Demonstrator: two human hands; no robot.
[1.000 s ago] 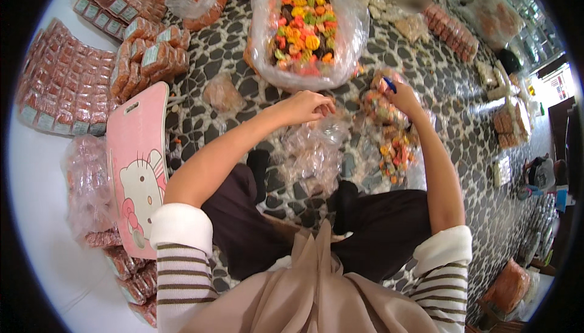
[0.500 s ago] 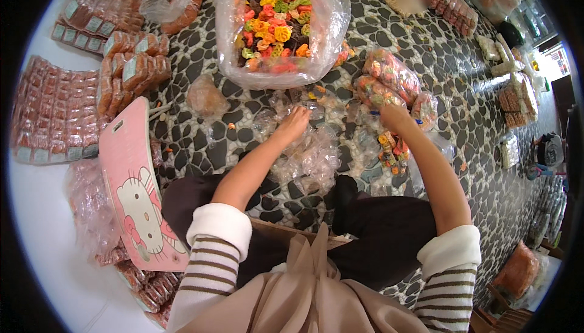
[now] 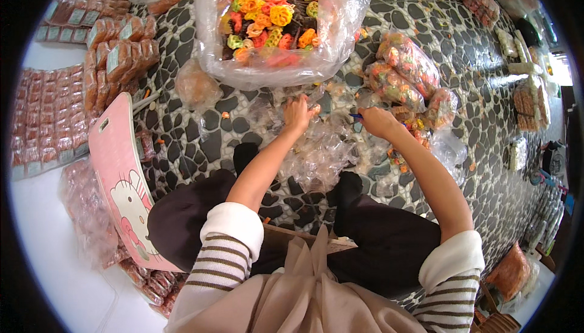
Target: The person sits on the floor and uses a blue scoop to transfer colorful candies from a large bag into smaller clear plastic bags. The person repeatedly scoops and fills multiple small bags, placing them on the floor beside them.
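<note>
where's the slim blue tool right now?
Head view, just right of centre: the slim blue tool is in the right hand, its visible end toward the left hand, above and right of the crumpled clear plastic.

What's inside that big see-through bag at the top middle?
Lots of curly pieces, yellow, orange, red and green, with some dark bits between, show inside the see-through bag. They cover whatever's underneath.
</note>
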